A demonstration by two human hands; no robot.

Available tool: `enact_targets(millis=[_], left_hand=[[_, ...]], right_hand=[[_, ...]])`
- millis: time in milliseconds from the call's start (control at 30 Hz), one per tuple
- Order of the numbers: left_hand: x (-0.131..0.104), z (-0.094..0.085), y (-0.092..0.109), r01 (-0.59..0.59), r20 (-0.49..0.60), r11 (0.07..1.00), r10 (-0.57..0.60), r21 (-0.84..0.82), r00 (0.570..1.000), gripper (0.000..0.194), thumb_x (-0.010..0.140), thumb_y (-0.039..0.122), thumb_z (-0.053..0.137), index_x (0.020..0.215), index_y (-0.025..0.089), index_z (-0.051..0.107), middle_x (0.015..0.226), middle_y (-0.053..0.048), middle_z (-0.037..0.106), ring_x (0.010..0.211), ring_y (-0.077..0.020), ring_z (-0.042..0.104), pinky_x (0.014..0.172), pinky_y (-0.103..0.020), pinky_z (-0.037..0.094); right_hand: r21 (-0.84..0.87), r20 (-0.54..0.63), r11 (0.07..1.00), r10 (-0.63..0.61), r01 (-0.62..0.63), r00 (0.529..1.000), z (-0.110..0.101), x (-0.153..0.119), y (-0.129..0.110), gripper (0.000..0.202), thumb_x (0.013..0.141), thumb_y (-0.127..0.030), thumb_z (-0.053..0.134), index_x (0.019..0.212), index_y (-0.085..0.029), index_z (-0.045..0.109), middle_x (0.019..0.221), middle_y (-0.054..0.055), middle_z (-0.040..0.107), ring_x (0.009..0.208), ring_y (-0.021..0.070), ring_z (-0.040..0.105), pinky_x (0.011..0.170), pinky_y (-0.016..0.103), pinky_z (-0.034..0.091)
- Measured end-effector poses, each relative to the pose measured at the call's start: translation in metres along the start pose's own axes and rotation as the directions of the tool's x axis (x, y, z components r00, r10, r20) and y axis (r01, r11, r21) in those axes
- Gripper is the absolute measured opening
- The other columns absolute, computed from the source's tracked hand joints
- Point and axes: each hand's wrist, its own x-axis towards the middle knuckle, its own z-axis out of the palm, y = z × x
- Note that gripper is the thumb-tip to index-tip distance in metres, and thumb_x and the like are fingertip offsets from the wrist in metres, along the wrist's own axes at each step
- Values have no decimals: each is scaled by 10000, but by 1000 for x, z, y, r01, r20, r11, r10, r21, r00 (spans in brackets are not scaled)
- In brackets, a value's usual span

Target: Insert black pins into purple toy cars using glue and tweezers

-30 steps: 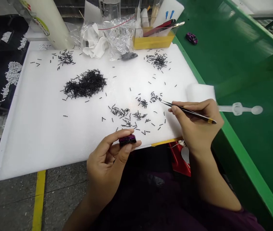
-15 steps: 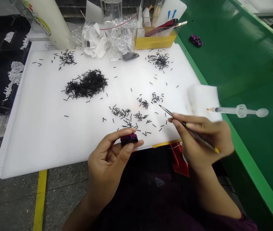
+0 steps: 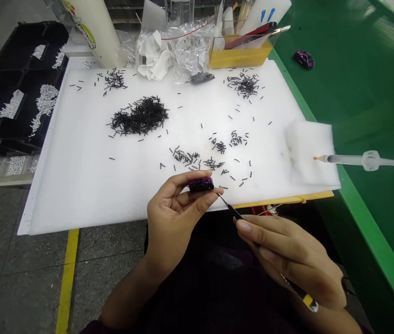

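Between the fingertips and thumb of my left hand (image 3: 176, 218), a small purple toy car (image 3: 201, 184) is gripped near the front edge of the white foam board (image 3: 89, 195). My right hand (image 3: 287, 255) is closed around dark tweezers (image 3: 230, 207) with a silvery tip and a yellow band at the rear. Their tip is by my left thumb, just below the car. Whether the tip pinches anything is too small to tell. Beyond my hands lie loose small black strips (image 3: 185, 156) and a dense pile of them (image 3: 144, 116).
A syringe (image 3: 353, 160) rests across a white foam block (image 3: 311, 139) at right. Another purple toy car (image 3: 304, 59) sits on the green surface (image 3: 357, 93). A yellow tool box (image 3: 240, 58), plastic bags (image 3: 190, 51) and a large bottle (image 3: 99, 35) stand behind. Black trays (image 3: 2, 93) are at left.
My right hand has moved down and left, bringing the tweezers from above the black strips to beside the toy car. My left hand still holds the car. The camera view has shifted.
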Motion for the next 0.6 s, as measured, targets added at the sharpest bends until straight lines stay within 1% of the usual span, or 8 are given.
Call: enact_targets(millis=[67,100,167,233,300,400,500,600], left_hand=[[-2,0,-2,-52,-12,998,52,20,999,285,875,50,906,1043,272,843,1135,39,872,913,-135,867,888,-161,694],[-3,-1,-3,-89,-15,995,90,38,996,295,874,38,901,1045,270,840,1144,39,870,912,-134,866,890,-167,698],[-5,-2,-5,-180,-14,980,182,88,983,316,872,15,892,1061,260,832,1163,29,864,915,-139,866,882,-179,707],[-6,-2,-7,-267,3,953,269,144,963,335,865,-4,888,1074,249,824,1170,20,859,916,-144,866,871,-188,714],[-7,-3,-8,-333,24,923,335,192,942,333,858,-11,889,1068,237,818,1158,13,857,907,-149,866,851,-197,722],[-9,-4,-8,-384,46,890,385,247,922,301,860,12,895,1053,226,807,1150,-5,857,885,-169,868,818,-228,738],[-10,-5,-7,-375,51,889,375,263,926,278,873,31,887,1050,227,799,1156,-16,855,872,-188,871,782,-242,745],[-11,-4,-6,-344,40,913,344,220,938,301,867,0,877,1045,231,803,1142,-7,856,871,-181,872,773,-216,736]], right_hand=[[34,-34,995,90,-89,995,2,0,-4,392,813,66,788,976,-289,757,1259,-24,827,971,254,866,772,309,779],[81,-70,985,157,-152,985,4,-1,-6,419,819,60,797,1033,-299,777,1220,-19,846,943,248,869,752,294,775],[200,-142,941,302,-272,943,6,-5,-8,524,806,77,811,1141,-326,792,1207,-16,854,926,245,870,727,295,775],[319,-159,896,372,-309,914,8,-9,-8,620,791,98,813,1226,-342,773,1253,-18,842,972,255,867,738,332,782],[412,-142,857,397,-310,907,9,-12,-6,645,789,116,798,1258,-325,751,1263,-12,840,1002,257,863,753,347,784],[496,-113,803,437,-331,892,7,-12,-4,629,798,136,772,1227,-324,752,1233,-14,850,949,232,868,747,299,773],[453,-106,826,423,-335,900,0,-10,-6,613,806,89,799,1232,-351,778,1231,-13,849,933,242,869,768,309,773],[360,-33,847,430,-391,902,-10,-5,-12,458,829,-25,857,1139,-360,825,1150,2,867,895,282,871,733,334,778]])
